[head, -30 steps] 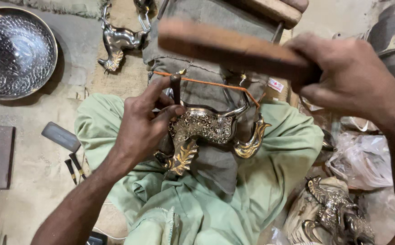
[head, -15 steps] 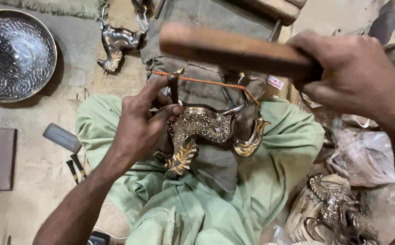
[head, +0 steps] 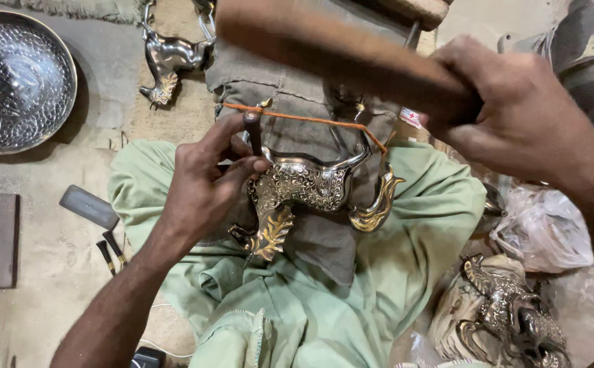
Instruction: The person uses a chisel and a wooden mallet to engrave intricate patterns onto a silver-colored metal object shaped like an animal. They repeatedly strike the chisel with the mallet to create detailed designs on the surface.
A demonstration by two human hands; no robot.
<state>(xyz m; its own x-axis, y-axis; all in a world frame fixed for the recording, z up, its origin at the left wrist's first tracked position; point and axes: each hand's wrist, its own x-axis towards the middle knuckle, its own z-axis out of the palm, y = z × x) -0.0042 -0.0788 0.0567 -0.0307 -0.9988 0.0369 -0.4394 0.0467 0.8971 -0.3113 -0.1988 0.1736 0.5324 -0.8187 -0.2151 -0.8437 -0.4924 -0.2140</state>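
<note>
On lap, engraved metal deer (head: 310,194) steadied against padding; left hand (head: 205,187) pinched chisel (head: 252,133) upright on it, right hand (head: 515,112) clenched around raised wooden mallet (head: 338,58) for striking.

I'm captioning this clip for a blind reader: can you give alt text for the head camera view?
A person's left hand steadies a short dark metal punch on an engraved silver-and-gold metal animal figure lying on grey cloth in a green-trousered lap, while the right hand holds a brown wooden mallet raised above it. A patterned round metal bowl sits on the floor at left.
</note>
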